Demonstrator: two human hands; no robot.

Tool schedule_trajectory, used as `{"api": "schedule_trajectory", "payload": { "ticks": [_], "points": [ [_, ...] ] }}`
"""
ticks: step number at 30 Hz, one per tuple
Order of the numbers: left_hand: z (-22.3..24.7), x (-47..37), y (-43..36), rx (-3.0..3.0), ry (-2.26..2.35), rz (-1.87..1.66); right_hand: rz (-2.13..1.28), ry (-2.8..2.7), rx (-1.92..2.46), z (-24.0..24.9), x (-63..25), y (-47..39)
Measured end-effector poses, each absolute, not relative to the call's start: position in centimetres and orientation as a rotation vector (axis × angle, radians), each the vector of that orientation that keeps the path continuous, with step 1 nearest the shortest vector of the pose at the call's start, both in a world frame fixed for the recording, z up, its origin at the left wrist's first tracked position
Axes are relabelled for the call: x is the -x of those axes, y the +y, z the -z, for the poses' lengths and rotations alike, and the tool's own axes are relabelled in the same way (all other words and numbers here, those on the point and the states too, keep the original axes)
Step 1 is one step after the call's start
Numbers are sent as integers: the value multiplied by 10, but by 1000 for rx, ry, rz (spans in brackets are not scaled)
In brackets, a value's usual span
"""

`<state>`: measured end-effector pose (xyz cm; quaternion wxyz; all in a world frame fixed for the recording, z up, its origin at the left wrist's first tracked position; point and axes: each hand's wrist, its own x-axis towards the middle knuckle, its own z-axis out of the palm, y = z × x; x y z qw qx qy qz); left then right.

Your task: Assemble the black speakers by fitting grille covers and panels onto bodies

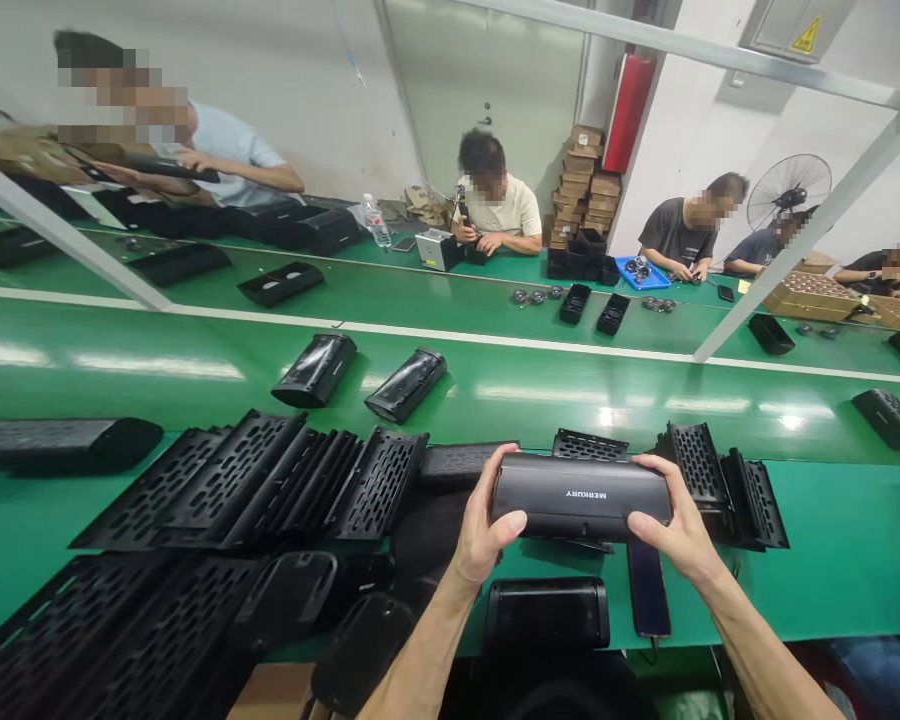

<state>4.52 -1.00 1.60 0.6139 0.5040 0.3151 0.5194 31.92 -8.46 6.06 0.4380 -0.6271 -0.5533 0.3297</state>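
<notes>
A black speaker housing point(547, 500) with upside-down MERKURY lettering is held up level above the green bench. My left hand point(487, 520) grips its left end, thumb on the near face. Around the right end my right hand point(671, 515) is closed, its thumb also on the near face. Below the housing, near the bench edge, lies another black housing point(547, 612). A phone point(649, 590) with a cable rests under my right hand. Behind the held housing, black slotted grilles point(694, 465) lie on the right, partly hidden by it.
Many slotted grilles point(232, 480) are piled at left, with black end pieces point(292, 600) nearer me. Two housings point(315, 370) sit on the green conveyor point(525, 390). Metal frame posts point(810, 230) cross the view. Several co-workers point(495, 210) sit along the far side.
</notes>
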Motion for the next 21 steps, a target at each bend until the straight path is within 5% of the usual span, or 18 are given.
{"api": "schedule_trajectory", "payload": {
  "ticks": [16,21],
  "points": [
    [-15,-48,-16,-1157,743,-1123,-842,-1339,1650,-47,-322,-110],
    [-5,-44,-13,-1087,833,-971,-1155,-958,1699,-50,-313,-105]
  ]
}}
